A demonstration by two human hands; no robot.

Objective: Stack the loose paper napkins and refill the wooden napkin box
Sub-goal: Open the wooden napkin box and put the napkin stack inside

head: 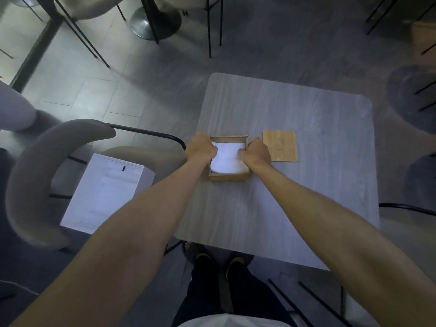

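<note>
Curling round napkins (227,159), left hand (200,147), right hand (258,153)

Pretty dim in here, most of the light lands on the pale floor tiles (77,95) over on the left, while the rest of the floor (271,43) is grey wood-look planks. The table (295,208) has a grey wood-grain top with rounded corners. Just left of it sits a chair (30,185) with a curved beige padded back on a thin black frame. Further back there's a round metal pedestal base (153,22) and more chairs on skinny black legs (209,31), plus dark round seats (412,95) off to the right
</note>
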